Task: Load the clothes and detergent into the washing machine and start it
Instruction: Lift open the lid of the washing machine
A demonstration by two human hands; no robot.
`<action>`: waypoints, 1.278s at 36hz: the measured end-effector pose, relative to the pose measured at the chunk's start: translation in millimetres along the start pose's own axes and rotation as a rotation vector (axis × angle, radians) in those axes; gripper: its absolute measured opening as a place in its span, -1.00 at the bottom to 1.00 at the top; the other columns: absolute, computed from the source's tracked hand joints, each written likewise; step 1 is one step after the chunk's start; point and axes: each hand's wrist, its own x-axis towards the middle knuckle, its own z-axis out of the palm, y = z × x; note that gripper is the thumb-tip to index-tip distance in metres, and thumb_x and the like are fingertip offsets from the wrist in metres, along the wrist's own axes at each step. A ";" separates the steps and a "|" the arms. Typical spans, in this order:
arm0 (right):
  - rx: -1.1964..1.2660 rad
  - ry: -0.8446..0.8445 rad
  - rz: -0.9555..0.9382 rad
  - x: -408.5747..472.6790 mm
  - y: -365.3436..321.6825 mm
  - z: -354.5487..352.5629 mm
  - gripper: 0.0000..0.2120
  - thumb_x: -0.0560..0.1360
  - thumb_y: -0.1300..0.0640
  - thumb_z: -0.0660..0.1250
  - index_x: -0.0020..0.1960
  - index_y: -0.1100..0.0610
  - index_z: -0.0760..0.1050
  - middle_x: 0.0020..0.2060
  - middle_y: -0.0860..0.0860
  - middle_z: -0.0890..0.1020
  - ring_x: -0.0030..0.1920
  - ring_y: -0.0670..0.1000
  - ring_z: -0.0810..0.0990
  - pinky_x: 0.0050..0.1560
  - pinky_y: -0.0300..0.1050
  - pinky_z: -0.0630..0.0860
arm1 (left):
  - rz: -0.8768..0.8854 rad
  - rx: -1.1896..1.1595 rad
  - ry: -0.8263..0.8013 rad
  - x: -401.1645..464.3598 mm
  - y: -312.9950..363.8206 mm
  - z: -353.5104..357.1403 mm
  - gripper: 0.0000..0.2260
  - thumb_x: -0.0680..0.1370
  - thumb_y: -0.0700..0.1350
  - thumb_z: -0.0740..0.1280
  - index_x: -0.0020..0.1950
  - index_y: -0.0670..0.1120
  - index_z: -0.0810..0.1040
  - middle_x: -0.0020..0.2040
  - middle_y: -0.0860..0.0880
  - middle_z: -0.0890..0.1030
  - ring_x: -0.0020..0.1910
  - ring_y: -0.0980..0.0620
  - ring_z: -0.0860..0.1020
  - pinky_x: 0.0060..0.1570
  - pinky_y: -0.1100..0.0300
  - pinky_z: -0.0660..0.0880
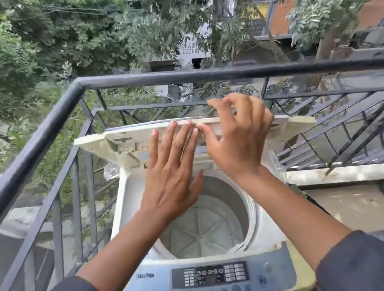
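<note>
While left hand (170,171) presses flat, right hand (237,135) grips raised lid (114,141)

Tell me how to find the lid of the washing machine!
Find the white washing machine standing in the corner of the black balcony railing. The lid is the cream, folded panel raised at its far edge, above the round empty drum. Both hands, left hand and right hand, are on it.

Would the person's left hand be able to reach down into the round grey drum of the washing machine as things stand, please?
Probably yes. The cream folding lid is raised at the back, so the round grey drum lies open and nothing shows inside. The left hand rests flat against the lid just above the opening, beside the right hand.
</note>
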 end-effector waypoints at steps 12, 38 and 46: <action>0.068 0.024 -0.127 0.6 11.5 26.5 -0.71 0.56 0.04 0.38 0.26 0.06 0.63 0.32 0.12 0.58 0.32 0.22 0.52 0.26 0.20 0.39 | 0.018 0.085 0.047 32.8 -21.7 28.0 -0.10 0.49 -0.07 0.44 0.73 -0.20 0.06 0.75 -0.15 0.02 0.73 -0.25 0.00 0.61 -0.38 0.08; -0.133 -0.299 -0.170 36.8 43.8 98.3 -0.18 0.60 -0.12 0.28 0.71 0.02 -0.05 0.69 0.11 -0.04 0.68 0.20 -0.11 0.55 0.45 -0.02 | -0.054 0.134 -0.047 116.4 -54.3 65.0 -0.07 0.58 0.11 0.31 0.74 -0.16 -0.19 0.75 -0.12 -0.19 0.72 -0.22 -0.21 0.66 -0.31 -0.13; -0.145 -0.306 -0.166 42.4 44.2 104.4 -0.21 0.60 -0.13 0.25 0.71 0.03 -0.04 0.69 0.12 -0.03 0.68 0.21 -0.09 0.55 0.45 -0.01 | -0.067 0.142 -0.073 124.1 -55.7 70.2 -0.05 0.58 0.11 0.31 0.73 -0.17 -0.22 0.75 -0.13 -0.22 0.72 -0.23 -0.23 0.66 -0.31 -0.15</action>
